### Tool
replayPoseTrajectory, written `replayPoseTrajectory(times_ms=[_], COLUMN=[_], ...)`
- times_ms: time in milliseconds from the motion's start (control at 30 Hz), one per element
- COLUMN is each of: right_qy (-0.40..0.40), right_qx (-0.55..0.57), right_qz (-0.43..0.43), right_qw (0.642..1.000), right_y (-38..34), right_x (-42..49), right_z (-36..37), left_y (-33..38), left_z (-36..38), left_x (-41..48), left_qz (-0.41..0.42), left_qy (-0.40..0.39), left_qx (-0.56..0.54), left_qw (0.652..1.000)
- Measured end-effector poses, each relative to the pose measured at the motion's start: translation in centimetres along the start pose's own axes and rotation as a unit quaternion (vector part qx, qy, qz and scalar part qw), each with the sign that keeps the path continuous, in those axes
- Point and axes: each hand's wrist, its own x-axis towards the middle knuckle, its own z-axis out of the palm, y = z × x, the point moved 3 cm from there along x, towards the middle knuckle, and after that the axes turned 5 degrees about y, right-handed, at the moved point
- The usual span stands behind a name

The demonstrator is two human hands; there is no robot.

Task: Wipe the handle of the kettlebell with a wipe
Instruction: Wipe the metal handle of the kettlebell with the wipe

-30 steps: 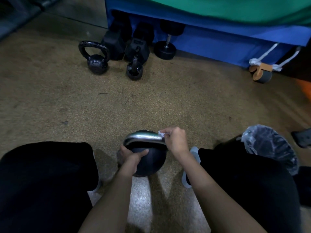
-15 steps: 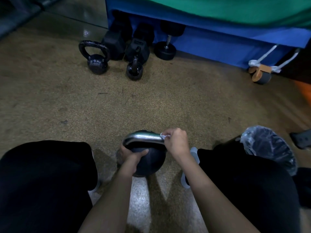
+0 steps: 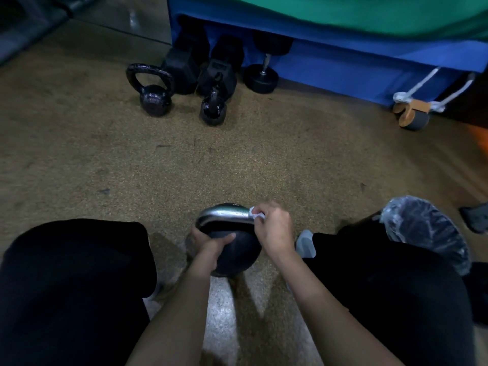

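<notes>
Speckled gym floor (image 3: pixel 237 159) at lower centre carries the heavy, rigid kettlebell (image 3: pixel 237 249), its round body braced by the clasping left hand (image 3: pixel 211 243) while the right hand (image 3: pixel 273 229) fingers pinch a soft wipe (image 3: pixel 255 213) around the slick steel handle (image 3: pixel 224 216).

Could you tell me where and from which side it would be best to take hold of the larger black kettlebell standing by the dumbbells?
Grip the larger black kettlebell by the top bar of its handle loop, probably coming from above. It stands upright with the loop open and facing the camera, and the dumbbells crowd its right side, so fingers can pass through from the front.
</notes>
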Motion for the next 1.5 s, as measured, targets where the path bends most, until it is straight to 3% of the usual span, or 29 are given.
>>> replayPoseTrajectory(times_ms=[533, 1000, 1167, 1500], right_qy=[0.022, -0.032, 0.018, -0.008], right_qx=[0.007, -0.025, 0.013, 0.032], right_qz=[-0.019, -0.055, -0.041, -0.022], right_qw=[1.000, 0.998, 0.999, 0.999], right_y=[-0.2, 0.3, 0.4, 0.4], right_x=[-1.0, -1.8, -0.8, 1.3], right_z=[0.4, 1.7, 0.8, 0.4], left_y=[0.8, 1.2, 1.1, 0.9], left_z=[-0.1, -0.1, -0.1, 0.0], left_x=[-0.7, -1.5, -1.6, -1.1], left_qz=[-0.016, -0.003, 0.002, 0.005], left_qy=[0.006, -0.011, -0.023, -0.018], left_qx=[0.029, -0.044, -0.057, -0.046], left_qw=[0.999, 0.999, 0.998, 0.999])
